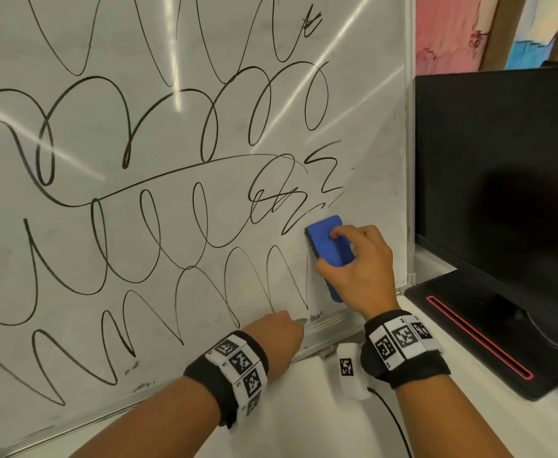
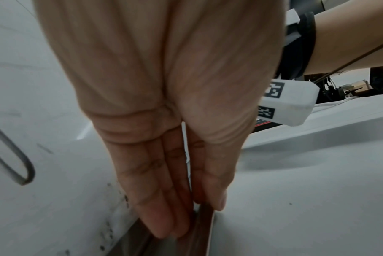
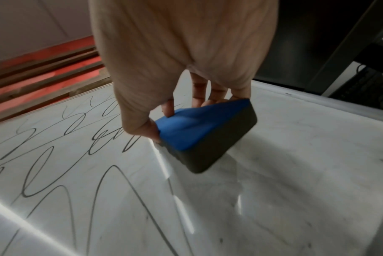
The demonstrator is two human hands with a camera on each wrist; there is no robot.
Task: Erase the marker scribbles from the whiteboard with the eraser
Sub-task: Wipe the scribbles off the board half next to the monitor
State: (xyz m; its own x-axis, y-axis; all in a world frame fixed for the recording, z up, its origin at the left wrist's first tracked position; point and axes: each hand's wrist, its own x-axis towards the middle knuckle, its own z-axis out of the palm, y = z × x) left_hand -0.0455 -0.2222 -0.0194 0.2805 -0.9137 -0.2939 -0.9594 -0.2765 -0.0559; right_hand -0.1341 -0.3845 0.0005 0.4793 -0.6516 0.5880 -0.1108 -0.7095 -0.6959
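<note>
The right hand (image 1: 360, 269) grips the blue eraser (image 1: 328, 241) against the whiteboard (image 1: 370, 127). The left hand (image 1: 277, 335) pinches its bottom frame (image 1: 332, 328).

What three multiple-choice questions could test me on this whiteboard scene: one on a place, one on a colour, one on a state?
1. Where on the whiteboard is the eraser?
A. top left
B. lower right
C. dead centre

2. What colour is the eraser's back?
A. red
B. blue
C. yellow

3. What is the right hand doing?
A. lying flat on the table
B. holding a marker
C. gripping the eraser

Answers:
1 B: it sits low down, near the board's right edge.
2 B: the back shows bright blue above the dark felt.
3 C: thumb and fingers curl round the eraser.
</note>
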